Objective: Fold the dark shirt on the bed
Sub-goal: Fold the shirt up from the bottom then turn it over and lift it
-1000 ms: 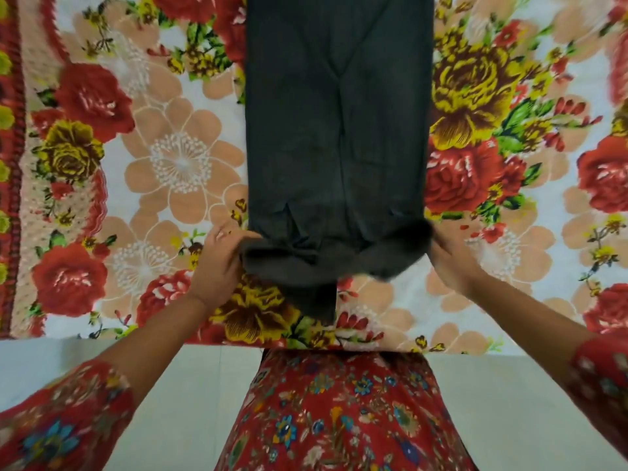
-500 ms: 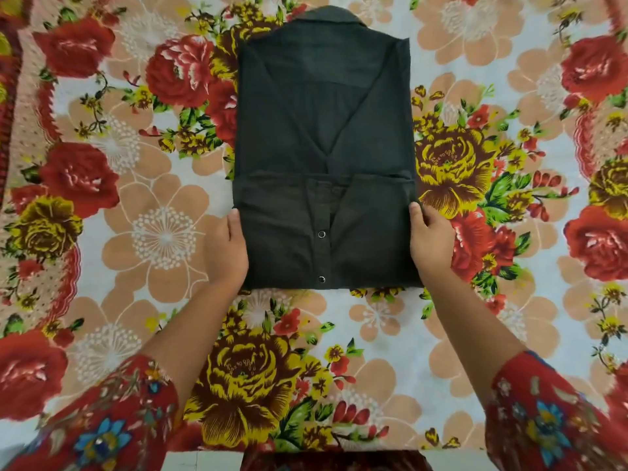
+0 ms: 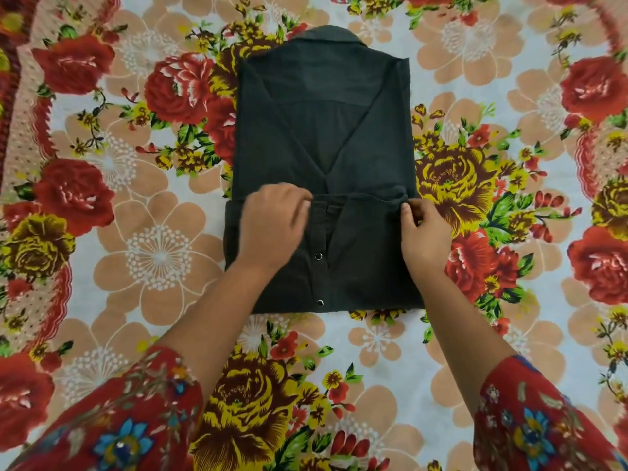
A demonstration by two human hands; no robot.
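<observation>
On the floral sheet, the left hand and right hand each pinch the folded-up edge of the shirt.

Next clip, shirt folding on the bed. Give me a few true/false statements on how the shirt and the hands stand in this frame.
1. The dark shirt lies on a floral bedsheet. True.
2. The collar points toward the person. False: it is at the far end, away from the person.
3. The shirt's near part is folded up over the rest, with two snap buttons showing. True.
4. The left hand rests on the sheet, clear of the shirt. False: it is on the shirt, at the folded-up edge.
5. The right hand pinches that edge's right end. True.
</observation>
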